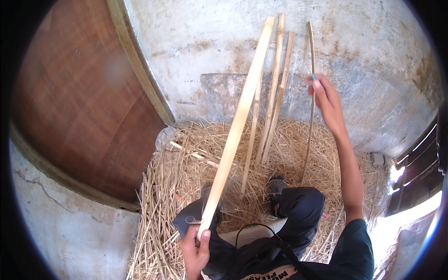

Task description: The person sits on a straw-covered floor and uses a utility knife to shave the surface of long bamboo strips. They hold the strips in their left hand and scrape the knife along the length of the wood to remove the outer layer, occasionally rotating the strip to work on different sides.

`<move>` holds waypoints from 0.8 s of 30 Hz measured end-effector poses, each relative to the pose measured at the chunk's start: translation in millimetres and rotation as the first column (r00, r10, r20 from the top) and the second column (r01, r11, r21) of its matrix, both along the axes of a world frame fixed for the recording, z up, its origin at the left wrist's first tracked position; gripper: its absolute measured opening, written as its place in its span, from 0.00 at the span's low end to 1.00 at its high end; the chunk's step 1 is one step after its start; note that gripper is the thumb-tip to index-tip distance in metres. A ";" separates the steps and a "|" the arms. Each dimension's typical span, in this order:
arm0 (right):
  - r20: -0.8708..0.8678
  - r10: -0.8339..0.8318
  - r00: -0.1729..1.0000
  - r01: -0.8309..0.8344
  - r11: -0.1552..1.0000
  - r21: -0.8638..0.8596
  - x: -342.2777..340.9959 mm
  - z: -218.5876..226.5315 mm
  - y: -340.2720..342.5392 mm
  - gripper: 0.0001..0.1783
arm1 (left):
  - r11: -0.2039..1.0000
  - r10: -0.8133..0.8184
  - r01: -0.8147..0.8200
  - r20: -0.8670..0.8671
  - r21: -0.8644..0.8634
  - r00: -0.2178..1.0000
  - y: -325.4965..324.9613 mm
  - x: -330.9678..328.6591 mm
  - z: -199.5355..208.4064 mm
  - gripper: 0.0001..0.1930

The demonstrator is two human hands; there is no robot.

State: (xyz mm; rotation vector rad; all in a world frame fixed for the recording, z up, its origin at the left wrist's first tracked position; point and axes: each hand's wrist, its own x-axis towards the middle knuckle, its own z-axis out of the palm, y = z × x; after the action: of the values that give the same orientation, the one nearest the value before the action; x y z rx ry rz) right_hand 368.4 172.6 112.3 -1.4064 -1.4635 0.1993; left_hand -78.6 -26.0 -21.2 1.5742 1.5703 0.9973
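Observation:
A long, pale, flat bamboo or wood strip (238, 123) slants up and away in front of me, its near end gripped in my left hand (195, 252). Thin curled shavings (192, 220) hang on the strip just above that hand. My right hand (325, 95) is raised toward the wall with thumb and fingers pinched. A small bluish thing (313, 77) shows at its fingertips, too small to name. Right at those fingertips a thin dark stick (311, 121) stands nearly upright; whether the fingers hold it or only overlap it in view, I cannot tell.
Several pale strips (275, 93) lean on the stained wall (373, 79) ahead. Straw and shavings (289, 140) cover the ground around my legs (301, 210). A brown wooden panel (88, 93) with a frame is at left, a slatted dark structure (417, 172) at right.

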 end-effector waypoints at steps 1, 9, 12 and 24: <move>0.017 0.061 0.998 -0.061 0.998 0.014 -14.1 -13.2 -13.8 0.31 | 1.000 -0.009 0.009 0.022 -0.015 1.000 3.7 6.1 1.4 0.07; 0.425 0.411 0.807 -0.476 0.878 0.054 -127.5 -78.5 -127.4 0.19 | 0.997 -0.080 0.081 0.379 0.013 0.922 28.5 65.8 23.5 0.07; 0.414 0.419 0.808 -0.468 0.884 0.018 -130.4 -85.8 -134.8 0.21 | 0.991 -0.126 0.106 0.331 0.078 0.935 31.1 71.9 27.1 0.07; 0.458 0.374 0.807 -0.461 0.883 0.091 -139.6 -87.6 -131.3 0.22 | 0.983 -0.128 0.105 0.153 0.147 0.980 26.5 85.8 45.4 0.08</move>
State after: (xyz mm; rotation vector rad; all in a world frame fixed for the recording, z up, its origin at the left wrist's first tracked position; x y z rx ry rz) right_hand 228.8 41.3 24.7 -0.9782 -2.0999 0.0126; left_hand 7.2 0.5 24.2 1.6148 1.3074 1.1590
